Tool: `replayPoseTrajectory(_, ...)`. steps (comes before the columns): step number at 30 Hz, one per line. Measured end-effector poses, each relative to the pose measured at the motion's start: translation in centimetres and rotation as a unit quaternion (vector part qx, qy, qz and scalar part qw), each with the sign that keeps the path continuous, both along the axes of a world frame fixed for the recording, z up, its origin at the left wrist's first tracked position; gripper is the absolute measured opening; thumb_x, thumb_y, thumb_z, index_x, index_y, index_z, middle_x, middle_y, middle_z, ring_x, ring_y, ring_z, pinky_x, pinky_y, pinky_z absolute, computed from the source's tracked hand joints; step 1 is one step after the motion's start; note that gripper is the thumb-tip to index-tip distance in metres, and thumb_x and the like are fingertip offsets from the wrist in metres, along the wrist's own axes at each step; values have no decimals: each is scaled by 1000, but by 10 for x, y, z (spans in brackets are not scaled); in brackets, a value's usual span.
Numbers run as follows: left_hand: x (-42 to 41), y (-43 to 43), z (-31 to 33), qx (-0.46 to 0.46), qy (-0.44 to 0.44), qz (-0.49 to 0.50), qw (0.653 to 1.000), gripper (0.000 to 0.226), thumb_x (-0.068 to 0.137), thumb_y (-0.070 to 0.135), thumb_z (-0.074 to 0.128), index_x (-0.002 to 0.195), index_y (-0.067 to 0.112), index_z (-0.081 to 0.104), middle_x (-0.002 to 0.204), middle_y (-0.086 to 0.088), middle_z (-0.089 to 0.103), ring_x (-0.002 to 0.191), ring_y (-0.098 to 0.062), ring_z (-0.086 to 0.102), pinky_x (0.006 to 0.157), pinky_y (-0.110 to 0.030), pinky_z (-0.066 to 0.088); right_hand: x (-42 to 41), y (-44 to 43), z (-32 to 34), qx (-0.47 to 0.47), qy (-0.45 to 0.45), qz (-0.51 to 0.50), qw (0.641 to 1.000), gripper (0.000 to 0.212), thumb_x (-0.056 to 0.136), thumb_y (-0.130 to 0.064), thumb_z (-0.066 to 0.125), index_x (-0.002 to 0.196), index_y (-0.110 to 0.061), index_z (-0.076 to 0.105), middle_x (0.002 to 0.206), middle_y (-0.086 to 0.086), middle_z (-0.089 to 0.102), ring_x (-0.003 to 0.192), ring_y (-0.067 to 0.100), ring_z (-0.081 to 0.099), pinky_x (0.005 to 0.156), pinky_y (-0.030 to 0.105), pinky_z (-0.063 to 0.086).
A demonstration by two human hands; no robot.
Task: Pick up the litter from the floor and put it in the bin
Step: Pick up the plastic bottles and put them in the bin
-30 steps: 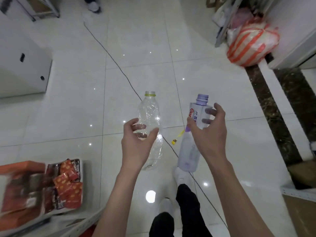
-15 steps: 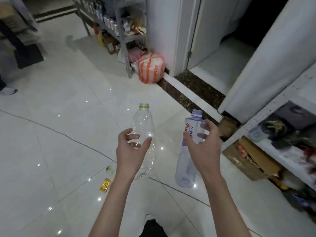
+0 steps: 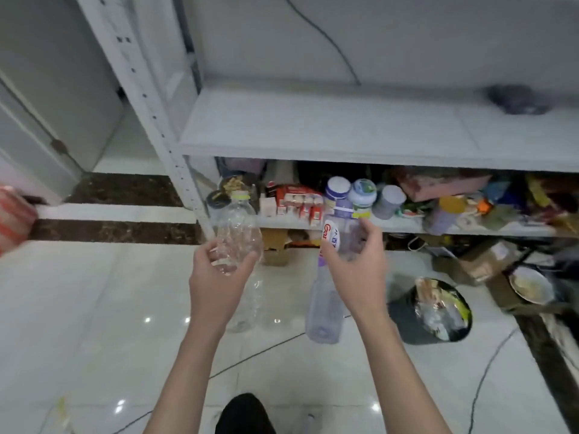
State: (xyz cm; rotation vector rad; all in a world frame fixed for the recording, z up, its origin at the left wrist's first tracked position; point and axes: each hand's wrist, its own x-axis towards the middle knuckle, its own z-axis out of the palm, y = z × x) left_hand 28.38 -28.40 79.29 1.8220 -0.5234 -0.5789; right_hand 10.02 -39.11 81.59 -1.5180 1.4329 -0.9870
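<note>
The person stands facing a white shelf unit [image 3: 313, 130] with both arms stretched forward, a bottle in each hand. The left hand [image 3: 216, 283] is wrapped round the middle of a clear plastic bottle [image 3: 238, 230]; its fingers [image 3: 205, 250] curl round the far side and the thumb presses the near side. This bottle is crumpled, has no cap, has a yellow-green ring at its neck, and is held roughly upright above the floor [image 3: 94, 308].

The right hand [image 3: 357, 270] grips a purple-tinted bottle [image 3: 322, 311] high up, over its white and red label, with the fingers [image 3: 369, 234] bent round the far side. The bottle's base hangs below the hand, clear of the tiles. The two bottles are side by side and apart.

The bin [image 3: 404, 321], dark and round, stands on the floor to the right of the right hand, in front of the shelves. It is heaped to the rim with wrappers and clear plastic. Neither bottle is over it; the purple-tinted one is the nearer.

The lower shelf [image 3: 401, 225] behind the hands is crowded with jars, tubs and small red and white packs. Cardboard boxes [image 3: 482, 261] sit under it, with a plate [image 3: 529, 285] just beside them. A dark bundle [image 3: 517, 98] lies on the upper shelf. A thin cable [image 3: 250, 358] trails across the tiles, and an orange-striped bag [image 3: 12, 220] shows at the left edge.
</note>
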Motion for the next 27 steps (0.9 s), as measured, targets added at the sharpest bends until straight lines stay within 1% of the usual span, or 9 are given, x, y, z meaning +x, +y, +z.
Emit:
replayPoseTrajectory(3, -55, -61, -7, 13, 0, -77, 997, 72, 66, 56, 83, 125, 35, 48, 110, 20, 58, 87, 7, 61, 71, -20, 49, -71, -38, -6, 5, 4, -82, 997, 74, 81, -46, 76, 142, -27, 39, 135, -14, 50, 122, 8, 52, 103, 39, 48)
replayPoseTrajectory(6, -102, -116, -19, 25, 7, -135, 991, 69, 69, 50, 84, 125, 31, 49, 107, 20, 59, 84, 21, 56, 67, -16, 44, -128, -68, -19, 15, 11, -151, 988, 74, 80, -48, 76, 142, -29, 39, 131, -16, 51, 113, 6, 56, 95, 35, 51)
replayPoseTrajectory(8, -133, -155, -31, 38, 10, -172, 984, 66, 69, 47, 85, 123, 31, 50, 103, 20, 60, 81, 24, 54, 65, -16, 43, -164, -90, -29, 27, 11, -198, 980, 74, 79, -44, 78, 141, -29, 40, 130, -15, 52, 111, 6, 56, 92, 30, 51)
replayPoseTrajectory(12, -182, -225, -54, 59, 17, -243, 968, 63, 70, 46, 84, 121, 33, 49, 103, 20, 58, 78, 24, 54, 62, -16, 43, -222, -125, -45, 43, 21, -272, 961, 76, 79, -40, 81, 142, -24, 41, 133, -8, 53, 110, 11, 58, 97, 39, 52)
replayPoseTrajectory(16, -244, -297, -78, 89, 33, -322, 942, 61, 71, 38, 85, 118, 30, 47, 97, 17, 56, 72, 29, 51, 50, -1, 40, -287, -154, -57, 63, 36, -364, 928, 78, 77, -41, 81, 142, -25, 41, 131, -8, 52, 106, 4, 58, 94, 39, 54)
replayPoseTrajectory(19, -290, -335, -99, 108, 36, -372, 921, 59, 74, 31, 85, 117, 27, 46, 94, 20, 55, 72, 31, 50, 49, 4, 36, -330, -170, -71, 73, 59, -411, 907, 76, 79, -39, 80, 142, -23, 41, 130, -6, 51, 104, 2, 56, 93, 40, 55)
replayPoseTrajectory(21, -316, -354, -112, 123, 36, -393, 910, 59, 74, 31, 84, 118, 27, 45, 93, 20, 55, 71, 31, 50, 49, 4, 36, -353, -179, -84, 88, 68, -434, 894, 77, 79, -40, 80, 143, -22, 41, 131, -4, 51, 103, 5, 57, 92, 41, 55)
replayPoseTrajectory(24, -352, -379, -133, 139, 29, -414, 899, 61, 73, 35, 85, 119, 27, 46, 94, 16, 57, 70, 24, 55, 50, 0, 39, -384, -194, -108, 107, 69, -458, 880, 78, 79, -41, 79, 144, -23, 40, 132, -4, 52, 104, 7, 57, 92, 44, 55)
replayPoseTrajectory(27, -388, -402, -162, 151, 37, -421, 894, 63, 72, 36, 85, 119, 30, 44, 98, 13, 60, 71, 15, 61, 55, -9, 47, -414, -212, -136, 126, 56, -469, 872, 78, 79, -42, 79, 144, -26, 39, 133, -6, 51, 107, 7, 57, 93, 42, 56)
